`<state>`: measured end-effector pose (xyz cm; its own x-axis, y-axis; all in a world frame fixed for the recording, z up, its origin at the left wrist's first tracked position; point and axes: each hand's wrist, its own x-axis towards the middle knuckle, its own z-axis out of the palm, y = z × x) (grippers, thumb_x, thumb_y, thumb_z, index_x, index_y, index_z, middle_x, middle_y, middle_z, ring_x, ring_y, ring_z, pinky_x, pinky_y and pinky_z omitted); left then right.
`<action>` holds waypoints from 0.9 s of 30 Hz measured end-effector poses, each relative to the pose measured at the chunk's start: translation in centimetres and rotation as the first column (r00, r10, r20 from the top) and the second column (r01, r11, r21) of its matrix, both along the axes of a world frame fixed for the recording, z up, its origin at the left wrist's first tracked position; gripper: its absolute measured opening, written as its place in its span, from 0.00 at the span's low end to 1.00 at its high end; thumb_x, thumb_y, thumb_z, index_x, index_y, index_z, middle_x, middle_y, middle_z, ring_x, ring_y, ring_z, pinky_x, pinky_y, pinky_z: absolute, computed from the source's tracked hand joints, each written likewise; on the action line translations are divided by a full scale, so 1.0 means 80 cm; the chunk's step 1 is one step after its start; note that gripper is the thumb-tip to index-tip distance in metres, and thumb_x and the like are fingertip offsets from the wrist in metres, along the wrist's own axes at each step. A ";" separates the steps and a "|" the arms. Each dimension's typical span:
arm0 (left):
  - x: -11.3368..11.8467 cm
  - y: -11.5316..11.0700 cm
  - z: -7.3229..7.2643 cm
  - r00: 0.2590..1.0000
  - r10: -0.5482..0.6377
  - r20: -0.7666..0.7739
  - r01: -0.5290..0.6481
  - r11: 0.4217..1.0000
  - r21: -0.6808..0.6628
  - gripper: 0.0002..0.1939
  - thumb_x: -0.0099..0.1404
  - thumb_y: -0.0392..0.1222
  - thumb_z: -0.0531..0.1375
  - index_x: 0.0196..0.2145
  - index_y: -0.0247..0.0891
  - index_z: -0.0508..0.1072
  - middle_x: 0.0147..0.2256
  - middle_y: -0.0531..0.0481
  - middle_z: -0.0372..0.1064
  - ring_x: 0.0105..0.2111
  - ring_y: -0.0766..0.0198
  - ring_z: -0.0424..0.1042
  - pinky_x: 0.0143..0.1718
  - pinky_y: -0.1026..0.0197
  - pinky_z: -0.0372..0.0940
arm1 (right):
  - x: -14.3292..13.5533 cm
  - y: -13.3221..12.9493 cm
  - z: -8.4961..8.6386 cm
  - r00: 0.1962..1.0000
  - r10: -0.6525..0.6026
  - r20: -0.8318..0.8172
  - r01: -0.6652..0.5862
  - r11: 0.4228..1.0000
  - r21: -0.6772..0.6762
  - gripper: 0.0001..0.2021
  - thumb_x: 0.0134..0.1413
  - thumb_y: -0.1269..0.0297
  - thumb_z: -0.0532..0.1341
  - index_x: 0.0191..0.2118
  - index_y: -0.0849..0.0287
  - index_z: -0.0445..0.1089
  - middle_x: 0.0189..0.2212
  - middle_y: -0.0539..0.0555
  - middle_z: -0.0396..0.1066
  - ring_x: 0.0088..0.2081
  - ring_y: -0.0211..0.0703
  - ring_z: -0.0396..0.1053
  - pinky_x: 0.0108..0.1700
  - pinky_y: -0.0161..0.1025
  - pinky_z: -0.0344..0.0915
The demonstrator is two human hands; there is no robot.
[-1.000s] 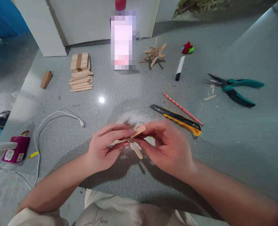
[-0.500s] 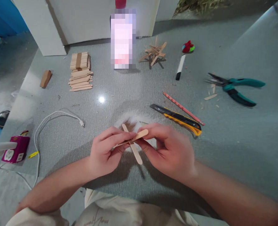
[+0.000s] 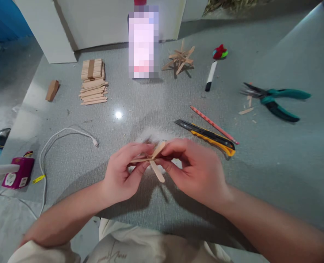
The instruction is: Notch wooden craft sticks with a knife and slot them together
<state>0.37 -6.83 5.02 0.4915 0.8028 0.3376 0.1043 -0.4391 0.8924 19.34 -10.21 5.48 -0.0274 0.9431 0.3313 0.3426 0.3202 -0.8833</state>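
Crossed wooden craft sticks are held between my two hands, above the table near its front edge. My left hand pinches them from the left, thumb below and fingers above. From the other side my right hand grips close to where the sticks meet, thumb and index finger bent around them. One stick points down toward me, another up and right, and one runs left into my left hand. Fingers hide the crossing in part. Whitish and brown powder or staining shows on the table behind the hands.
Beyond my right hand lie a yellow utility knife, a red pencil and teal pliers. Farther back are a craft stick star, a white marker, a blurred phone and stacked craft sticks. A white cable curves at left.
The crossed sticks have been turned in my fingers: the upper right stick now points more steeply upward. My left fingers have shifted slightly back. The objects on the table stay put.
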 end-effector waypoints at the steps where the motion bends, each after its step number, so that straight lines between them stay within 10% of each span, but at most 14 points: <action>1: 0.000 0.000 0.000 1.000 -0.008 -0.005 0.008 1.000 -0.014 0.20 0.68 0.30 0.60 0.56 0.41 0.70 0.46 0.44 0.74 0.42 0.64 0.76 0.39 0.66 0.74 | 0.000 0.000 0.000 1.000 0.002 0.005 -0.002 1.000 -0.009 0.06 0.59 0.71 0.64 0.38 0.53 0.67 0.33 0.47 0.77 0.32 0.37 0.76 0.35 0.35 0.73; 11: -0.014 0.031 0.017 0.946 -0.260 -0.195 0.263 0.965 -0.009 0.28 0.68 0.30 0.58 0.64 0.41 0.62 0.45 0.44 0.72 0.44 0.61 0.73 0.46 0.58 0.71 | 0.005 0.004 0.007 0.993 0.114 0.011 -0.111 0.982 -0.153 0.04 0.58 0.71 0.64 0.36 0.54 0.70 0.30 0.46 0.76 0.29 0.35 0.73 0.32 0.34 0.69; 27: -0.019 0.018 0.033 0.923 -0.289 -0.253 0.293 0.956 -0.021 0.30 0.68 0.29 0.55 0.65 0.40 0.57 0.49 0.42 0.69 0.46 0.64 0.73 0.48 0.61 0.72 | 0.011 0.007 0.007 0.974 0.224 0.038 -0.222 0.973 -0.061 0.11 0.56 0.79 0.59 0.35 0.53 0.69 0.29 0.46 0.75 0.30 0.35 0.73 0.34 0.33 0.70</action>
<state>-1.11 -5.41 7.64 0.7728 0.6069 0.1857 0.1886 -0.4990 0.8458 20.21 -9.65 6.07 -0.2525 0.9286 0.2721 0.3073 0.3436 -0.8874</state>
